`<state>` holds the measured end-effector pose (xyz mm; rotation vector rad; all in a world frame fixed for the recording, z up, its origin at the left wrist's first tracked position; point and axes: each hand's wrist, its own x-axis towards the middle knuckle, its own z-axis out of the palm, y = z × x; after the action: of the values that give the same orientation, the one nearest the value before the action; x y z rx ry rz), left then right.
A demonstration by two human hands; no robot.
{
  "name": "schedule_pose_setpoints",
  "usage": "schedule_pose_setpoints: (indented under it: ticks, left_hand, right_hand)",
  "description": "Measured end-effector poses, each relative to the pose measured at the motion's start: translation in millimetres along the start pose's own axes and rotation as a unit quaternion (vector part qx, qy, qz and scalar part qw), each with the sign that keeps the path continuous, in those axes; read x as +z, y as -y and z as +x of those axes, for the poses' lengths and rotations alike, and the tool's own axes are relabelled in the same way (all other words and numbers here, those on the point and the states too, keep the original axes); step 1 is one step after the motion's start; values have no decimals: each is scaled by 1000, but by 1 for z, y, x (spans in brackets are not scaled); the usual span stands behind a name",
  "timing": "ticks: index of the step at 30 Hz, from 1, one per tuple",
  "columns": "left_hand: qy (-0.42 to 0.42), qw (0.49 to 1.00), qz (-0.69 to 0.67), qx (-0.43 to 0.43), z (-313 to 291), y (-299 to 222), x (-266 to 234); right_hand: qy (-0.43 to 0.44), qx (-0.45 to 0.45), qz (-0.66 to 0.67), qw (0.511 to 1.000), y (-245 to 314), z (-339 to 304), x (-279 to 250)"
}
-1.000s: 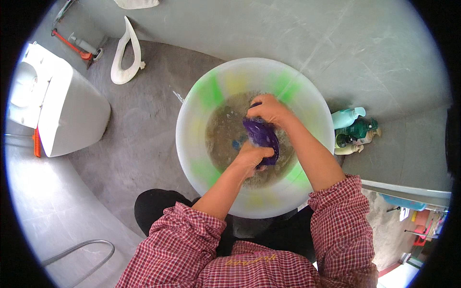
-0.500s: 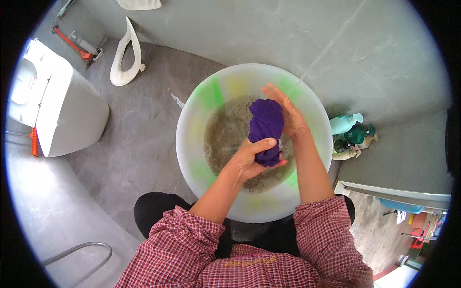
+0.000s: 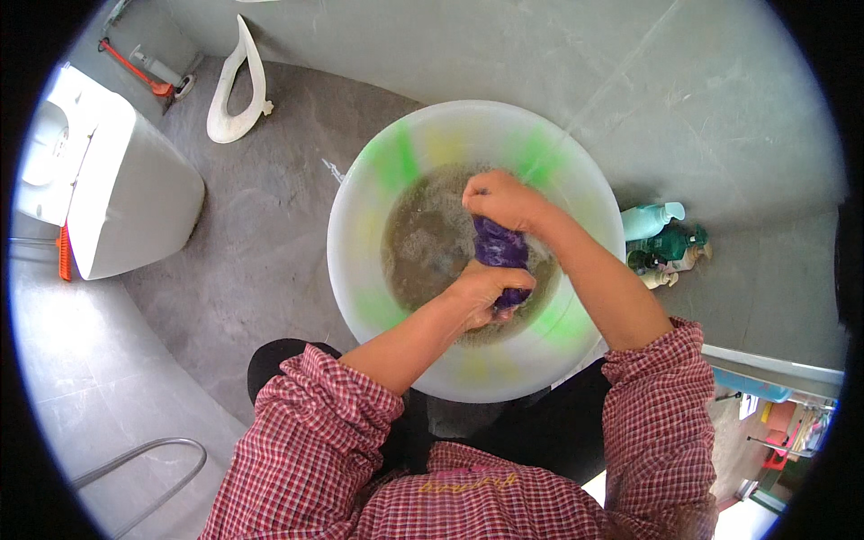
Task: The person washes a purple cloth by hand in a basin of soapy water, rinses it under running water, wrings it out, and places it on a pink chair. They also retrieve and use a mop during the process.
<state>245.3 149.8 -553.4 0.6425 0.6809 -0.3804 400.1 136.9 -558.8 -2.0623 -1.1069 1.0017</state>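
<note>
Over a large round whitish basin point(image 3: 355, 270) with green and yellow patches, I grip a wet purple cloth point(image 3: 500, 243) in both hands. My left hand point(image 3: 490, 290) is wrapped round its lower end, where a bit of cloth pokes out below the fingers. At the upper end my right hand point(image 3: 506, 200) is closed over it, knuckles up. Between my fists the cloth is bunched narrow and looks twisted. Murky, sudsy water point(image 3: 423, 238) lies in the basin beneath. What lies under the water, if anything, cannot be made out.
Several pump bottles point(image 3: 661, 243) stand right of the basin by the grey wall. A white toilet point(image 3: 144, 184) is at the left, with an orange brush point(image 3: 65, 254) beside it. A white toilet seat point(image 3: 227, 124) leans at the back wall. A metal rail point(image 3: 153, 445) curves at lower left.
My right hand, open beside the cloth before, has closed over its upper end. The loose bundle is now squeezed narrower between both hands. My right elbow has swung outward.
</note>
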Motion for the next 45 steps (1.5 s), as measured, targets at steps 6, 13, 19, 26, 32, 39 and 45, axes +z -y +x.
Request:
schedule_pose_setpoints:
  ticks: [6,13,19,26,32,39,45]
  left_hand:
    - [-215,968,127,-7,37,41,-35]
    - [-206,767,592,138,20,-72,-98]
    - [-310,865,343,195,-81,-87,-173]
    - [-271,955,-69,95,-109,-1,-178]
    - [-291,950,-7,115,-157,-6,-153]
    - [-230,937,-252,79,-243,8,-44]
    - [-264,950,-101,137,-243,-58,-16]
  right_hand:
    - [-4,148,-202,968,-10,8,71]
    - [-133,92,-114,980,-47,-39,-6]
    - [56,383,-326,862,-121,-187,-48]
    - [-298,440,26,847,-173,-227,15]
    - [-340,401,184,830,-172,-254,21]
    - [-379,426,386,725,-72,-244,3]
    - [-329,363,571,659,11,-224,-11]
